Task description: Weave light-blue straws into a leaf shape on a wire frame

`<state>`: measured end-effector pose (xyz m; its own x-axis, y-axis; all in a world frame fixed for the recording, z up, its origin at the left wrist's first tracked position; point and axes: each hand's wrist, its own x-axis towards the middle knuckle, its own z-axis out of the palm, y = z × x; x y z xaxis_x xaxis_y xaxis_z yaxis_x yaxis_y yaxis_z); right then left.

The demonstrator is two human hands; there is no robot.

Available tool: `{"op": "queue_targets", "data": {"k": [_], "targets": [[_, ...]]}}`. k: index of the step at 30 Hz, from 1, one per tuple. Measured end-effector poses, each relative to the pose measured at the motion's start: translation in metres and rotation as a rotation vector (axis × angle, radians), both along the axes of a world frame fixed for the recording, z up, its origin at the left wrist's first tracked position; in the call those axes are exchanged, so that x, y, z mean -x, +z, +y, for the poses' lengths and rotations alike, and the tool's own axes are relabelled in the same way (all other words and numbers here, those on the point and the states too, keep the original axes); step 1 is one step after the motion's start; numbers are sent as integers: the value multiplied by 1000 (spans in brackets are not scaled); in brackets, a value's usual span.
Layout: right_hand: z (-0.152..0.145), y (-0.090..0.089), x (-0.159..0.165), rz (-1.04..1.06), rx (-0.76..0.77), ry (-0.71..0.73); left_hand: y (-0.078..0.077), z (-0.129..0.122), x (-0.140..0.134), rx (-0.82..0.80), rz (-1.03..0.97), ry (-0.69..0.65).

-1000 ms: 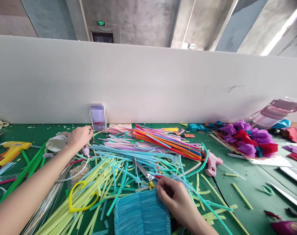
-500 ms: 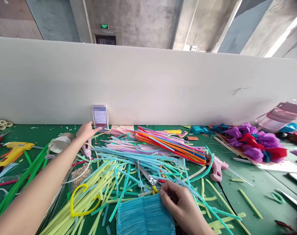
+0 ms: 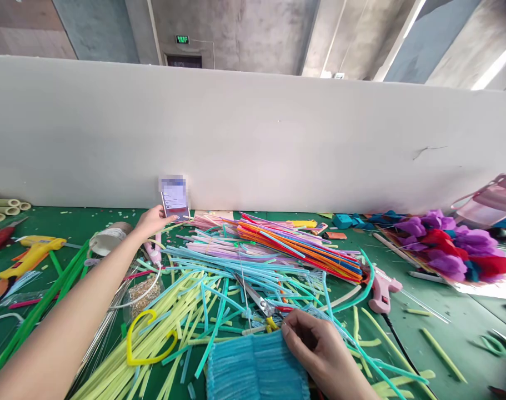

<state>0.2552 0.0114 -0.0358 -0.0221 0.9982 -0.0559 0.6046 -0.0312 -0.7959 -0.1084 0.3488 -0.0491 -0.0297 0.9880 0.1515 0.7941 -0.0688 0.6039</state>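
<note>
My left hand point(image 3: 153, 221) is stretched far forward to a phone point(image 3: 174, 201) that leans upright against the white partition. Its thumb lies across the bottom of the lit screen and its fingers are at the left edge, gripping the phone. Low in the middle, my right hand point(image 3: 315, 344) pinches the upper right corner of a blue panel of pipe cleaners point(image 3: 256, 369) laid side by side. The panel's lower part runs out of view. Just beyond this hand lie scissors point(image 3: 263, 304) with red and yellow handles, partly covered by pipe cleaners.
Bundles of yellow-green point(image 3: 165, 322), light blue and orange pipe cleaners point(image 3: 294, 247) cover the table's middle. A pink glue gun point(image 3: 384, 291) lies right, a yellow one point(image 3: 31, 255) left. Purple and red flowers point(image 3: 456, 244) lie far right. The partition point(image 3: 298, 139) borders the back.
My left hand has closed in on the phone, its thumb now over the lower screen, and the phone tilts slightly. The right hand keeps its pinch on the blue panel. The view has shifted slightly.
</note>
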Motion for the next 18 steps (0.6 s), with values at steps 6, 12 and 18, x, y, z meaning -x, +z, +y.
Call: {"op": "queue_targets", "data": {"k": [6,12,18], "targets": [[-6,13,1,-407,-152,-67,-3,0,4,-26,55,-39],[-6,9,3,-586,-188,-74,-1,-5,2,-65,95,-13],[-5,-4,6,-739,-380,-78,0,-9,2,-96,122,-11]]}}
